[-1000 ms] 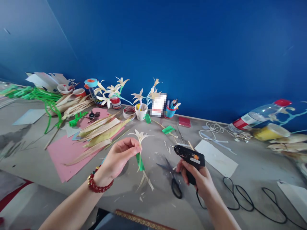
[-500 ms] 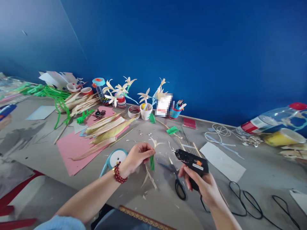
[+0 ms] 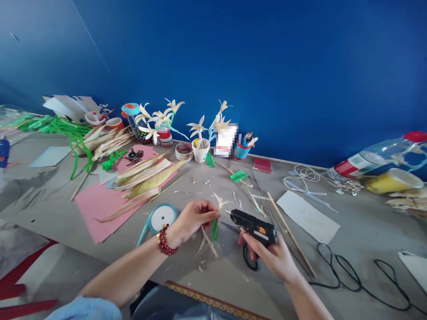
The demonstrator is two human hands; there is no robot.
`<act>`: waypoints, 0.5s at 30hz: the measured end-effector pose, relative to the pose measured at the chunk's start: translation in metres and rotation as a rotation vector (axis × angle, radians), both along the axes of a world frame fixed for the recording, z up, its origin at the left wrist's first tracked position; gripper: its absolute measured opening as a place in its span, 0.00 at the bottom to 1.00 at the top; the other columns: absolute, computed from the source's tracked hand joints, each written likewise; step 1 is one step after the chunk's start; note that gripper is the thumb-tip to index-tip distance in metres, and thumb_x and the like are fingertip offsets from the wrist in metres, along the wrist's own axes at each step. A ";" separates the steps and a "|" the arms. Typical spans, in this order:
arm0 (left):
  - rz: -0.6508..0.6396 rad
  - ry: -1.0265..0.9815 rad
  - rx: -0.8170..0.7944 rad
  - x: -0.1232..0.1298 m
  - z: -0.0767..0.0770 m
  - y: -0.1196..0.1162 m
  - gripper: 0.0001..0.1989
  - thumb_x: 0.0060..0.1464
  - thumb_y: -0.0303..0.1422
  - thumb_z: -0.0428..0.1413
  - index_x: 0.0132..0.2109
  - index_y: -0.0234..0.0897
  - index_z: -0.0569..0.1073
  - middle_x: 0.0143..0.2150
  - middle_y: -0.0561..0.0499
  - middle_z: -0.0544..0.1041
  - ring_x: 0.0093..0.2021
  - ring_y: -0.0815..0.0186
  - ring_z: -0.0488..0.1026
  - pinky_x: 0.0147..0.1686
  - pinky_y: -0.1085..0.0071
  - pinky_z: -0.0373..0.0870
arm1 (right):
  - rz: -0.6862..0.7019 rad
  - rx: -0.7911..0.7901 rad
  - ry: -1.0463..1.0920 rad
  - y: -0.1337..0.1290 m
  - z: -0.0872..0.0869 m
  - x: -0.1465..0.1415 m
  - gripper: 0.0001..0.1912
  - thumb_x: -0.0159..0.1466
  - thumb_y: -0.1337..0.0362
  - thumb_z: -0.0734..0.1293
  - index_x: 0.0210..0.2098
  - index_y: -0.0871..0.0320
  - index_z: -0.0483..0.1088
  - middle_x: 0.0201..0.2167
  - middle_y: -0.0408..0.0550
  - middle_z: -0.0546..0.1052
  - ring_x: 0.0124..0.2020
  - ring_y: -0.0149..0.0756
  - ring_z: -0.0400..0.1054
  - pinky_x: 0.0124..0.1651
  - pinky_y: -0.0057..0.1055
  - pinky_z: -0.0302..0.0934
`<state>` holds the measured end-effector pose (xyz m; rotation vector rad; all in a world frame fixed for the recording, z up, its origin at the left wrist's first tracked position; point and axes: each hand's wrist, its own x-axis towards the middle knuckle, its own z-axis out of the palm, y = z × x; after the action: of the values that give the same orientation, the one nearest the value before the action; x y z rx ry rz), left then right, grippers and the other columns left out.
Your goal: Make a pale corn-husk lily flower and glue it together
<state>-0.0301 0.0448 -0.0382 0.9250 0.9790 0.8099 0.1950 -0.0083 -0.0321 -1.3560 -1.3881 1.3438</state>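
My left hand [image 3: 201, 218] pinches a small cream flower [image 3: 220, 202] with a strip of green tape [image 3: 215, 230] hanging below it. A black hot glue gun [image 3: 253, 226] is gripped in my right hand [image 3: 267, 251], its nozzle pointing left, close to the flower; I cannot tell whether they touch. Black-handled scissors [image 3: 249, 260] lie on the table, partly hidden by the right hand and the gun. Dry husk strips [image 3: 209, 244] lie under my left hand. A roll of light blue ribbon [image 3: 175, 212] rests just left of that hand.
Corn husks [image 3: 150, 180] lie on pink paper [image 3: 95, 209] at the left. Finished husk flowers [image 3: 162, 118] stand along the blue wall. Sticks [image 3: 293, 238], white paper [image 3: 308, 217] and the black cord [image 3: 347, 271] are at the right. Another person's blurred blue tool [image 3: 4, 153] shows at the left edge.
My right hand has brought the glue gun left, nearer the flower. The left hand keeps its pinch on the flower. The whole view has shifted slightly.
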 end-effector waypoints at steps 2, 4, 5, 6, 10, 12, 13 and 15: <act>-0.019 -0.021 -0.032 0.001 0.001 -0.001 0.20 0.40 0.44 0.69 0.31 0.32 0.74 0.22 0.56 0.69 0.19 0.76 0.63 0.19 0.78 0.59 | 0.011 0.010 -0.016 0.000 -0.001 -0.002 0.21 0.58 0.47 0.70 0.27 0.61 0.74 0.21 0.49 0.76 0.15 0.30 0.63 0.18 0.27 0.60; -0.038 -0.052 -0.068 0.002 0.002 -0.002 0.20 0.40 0.43 0.69 0.31 0.32 0.74 0.22 0.56 0.69 0.18 0.77 0.63 0.19 0.79 0.59 | 0.004 0.017 -0.032 0.000 -0.002 -0.004 0.20 0.58 0.48 0.71 0.27 0.60 0.75 0.20 0.48 0.75 0.15 0.31 0.63 0.17 0.27 0.60; -0.046 -0.068 -0.083 0.002 0.002 -0.003 0.19 0.40 0.42 0.69 0.30 0.32 0.74 0.22 0.56 0.69 0.19 0.77 0.63 0.19 0.79 0.59 | 0.000 0.021 -0.042 0.000 -0.002 -0.004 0.19 0.58 0.48 0.71 0.27 0.60 0.74 0.19 0.47 0.75 0.15 0.31 0.63 0.17 0.27 0.59; -0.053 -0.080 -0.094 0.002 0.003 -0.003 0.19 0.41 0.42 0.69 0.30 0.32 0.74 0.22 0.56 0.69 0.19 0.77 0.63 0.19 0.79 0.60 | -0.002 0.027 -0.052 0.000 -0.001 -0.004 0.19 0.58 0.49 0.71 0.27 0.60 0.74 0.18 0.47 0.74 0.15 0.31 0.63 0.17 0.27 0.59; -0.062 -0.107 -0.112 0.002 0.005 -0.004 0.17 0.42 0.40 0.69 0.30 0.32 0.73 0.22 0.57 0.68 0.19 0.77 0.64 0.20 0.80 0.61 | 0.004 0.083 -0.109 0.001 -0.001 -0.003 0.17 0.59 0.51 0.70 0.27 0.59 0.73 0.16 0.45 0.73 0.15 0.31 0.62 0.18 0.26 0.58; -0.065 -0.120 -0.126 0.001 0.007 -0.005 0.17 0.41 0.40 0.70 0.30 0.32 0.73 0.22 0.57 0.68 0.19 0.77 0.64 0.20 0.79 0.61 | 0.037 0.124 -0.136 0.002 -0.002 -0.001 0.15 0.60 0.52 0.69 0.27 0.59 0.72 0.18 0.46 0.74 0.15 0.32 0.63 0.18 0.27 0.59; -0.068 -0.127 -0.136 0.001 0.007 -0.004 0.18 0.41 0.40 0.70 0.30 0.32 0.73 0.22 0.57 0.68 0.19 0.76 0.64 0.20 0.79 0.61 | 0.058 0.144 -0.149 0.003 -0.002 0.001 0.15 0.61 0.53 0.69 0.27 0.59 0.72 0.18 0.46 0.75 0.15 0.32 0.63 0.18 0.27 0.59; -0.078 -0.140 -0.156 0.000 0.008 -0.005 0.18 0.40 0.40 0.70 0.30 0.32 0.73 0.22 0.57 0.68 0.19 0.76 0.64 0.20 0.79 0.61 | 0.088 0.183 -0.178 0.004 -0.002 0.002 0.14 0.61 0.54 0.68 0.27 0.59 0.71 0.18 0.46 0.75 0.15 0.32 0.63 0.19 0.27 0.59</act>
<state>-0.0300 0.0403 -0.0299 0.7568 0.8662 0.7120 0.1973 -0.0041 -0.0342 -1.3298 -1.6644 1.1410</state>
